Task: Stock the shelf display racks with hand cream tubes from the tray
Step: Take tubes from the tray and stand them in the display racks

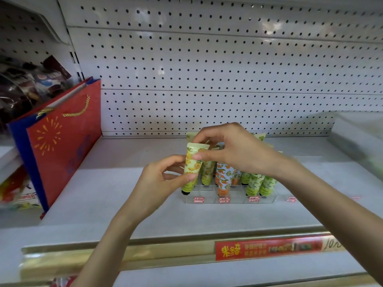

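A clear acrylic display rack (209,198) stands on the white shelf (116,195) and holds several hand cream tubes standing cap down. A yellow pineapple-print tube (191,168) stands tilted at the rack's left end. My left hand (163,179) pinches its lower part between thumb and fingers. From above, my right hand (232,150) grips the same tube near its crimped top. Orange-print tubes (223,179) fill the middle slots and green-print tubes (261,183) the right ones. No tray is in view.
A red and blue paper gift bag (62,137) leans at the shelf's left. White pegboard (228,69) forms the back wall. A blurred pale object (358,137) lies at the right edge. A red price strip (269,248) runs along the shelf's front rail.
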Demonstrator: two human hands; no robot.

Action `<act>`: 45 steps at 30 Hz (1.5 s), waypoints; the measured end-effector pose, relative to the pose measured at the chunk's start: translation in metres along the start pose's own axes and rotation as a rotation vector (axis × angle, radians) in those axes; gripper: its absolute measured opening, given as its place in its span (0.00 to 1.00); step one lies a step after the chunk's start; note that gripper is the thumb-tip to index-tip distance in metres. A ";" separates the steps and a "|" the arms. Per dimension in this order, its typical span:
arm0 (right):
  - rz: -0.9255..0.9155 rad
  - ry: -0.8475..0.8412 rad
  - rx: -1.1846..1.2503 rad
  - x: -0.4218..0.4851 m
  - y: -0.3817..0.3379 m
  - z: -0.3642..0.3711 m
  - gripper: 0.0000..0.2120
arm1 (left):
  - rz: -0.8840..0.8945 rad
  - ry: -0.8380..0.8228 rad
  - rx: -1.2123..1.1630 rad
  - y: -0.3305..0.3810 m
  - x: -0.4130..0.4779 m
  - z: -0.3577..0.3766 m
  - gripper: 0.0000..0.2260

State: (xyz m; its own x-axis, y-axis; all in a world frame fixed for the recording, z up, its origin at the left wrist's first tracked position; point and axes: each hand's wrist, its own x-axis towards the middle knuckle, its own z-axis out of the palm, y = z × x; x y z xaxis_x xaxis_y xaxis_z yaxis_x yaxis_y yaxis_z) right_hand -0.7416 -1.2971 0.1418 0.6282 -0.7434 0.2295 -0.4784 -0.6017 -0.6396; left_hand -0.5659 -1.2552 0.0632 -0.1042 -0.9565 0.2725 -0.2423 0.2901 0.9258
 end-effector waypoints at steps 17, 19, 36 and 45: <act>0.041 -0.001 -0.233 0.005 0.017 0.014 0.06 | 0.060 -0.098 1.202 -0.035 -0.032 -0.016 0.36; 0.047 -0.002 -0.262 0.007 0.019 0.017 0.06 | 0.022 -0.127 1.190 -0.036 -0.034 -0.014 0.38; 0.044 -0.067 -0.324 0.009 0.026 0.030 0.08 | -0.063 -0.147 1.116 -0.040 -0.032 -0.009 0.52; 0.063 0.023 -0.261 0.009 0.021 0.017 0.07 | -0.033 -0.107 1.081 -0.022 -0.028 -0.019 0.48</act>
State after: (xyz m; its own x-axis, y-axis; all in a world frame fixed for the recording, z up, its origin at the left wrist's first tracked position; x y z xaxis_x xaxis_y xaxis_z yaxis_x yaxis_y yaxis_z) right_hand -0.7359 -1.3115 0.1176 0.5792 -0.7867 0.2136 -0.6604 -0.6065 -0.4429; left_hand -0.5397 -1.2352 0.0398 -0.1529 -0.9718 0.1794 -0.9621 0.1879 0.1978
